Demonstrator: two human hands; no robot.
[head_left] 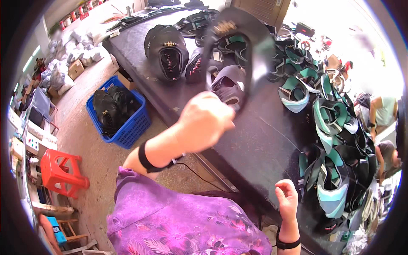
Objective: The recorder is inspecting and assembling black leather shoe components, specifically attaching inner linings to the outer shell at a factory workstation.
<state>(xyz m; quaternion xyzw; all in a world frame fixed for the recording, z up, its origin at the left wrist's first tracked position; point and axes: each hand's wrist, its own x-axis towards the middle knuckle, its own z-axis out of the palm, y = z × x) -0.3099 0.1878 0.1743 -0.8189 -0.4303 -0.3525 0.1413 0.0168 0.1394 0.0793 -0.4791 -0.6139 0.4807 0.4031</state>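
My left hand (206,121) is raised over the table, its fingers closed on the lower end of a black shoe upper (260,36) with a gold-coloured ornament. The upper is smeared by motion, and a wide opening shows through it. Behind it on the table lies a dark grey upper (229,80), partly covered. Beyond my left hand sits a stack of black shoe uppers (166,40) with a gold buckle. My right hand (287,196) is above the table's near edge, fingers loosely curled, with nothing visible in it.
Piles of black uppers with teal linings (329,114) line the table's right side. A blue basket (127,135) of black uppers stands on the floor at left, near a red plastic stool (63,172). White sacks (83,53) lie further back. Another person (384,112) is at the far right.
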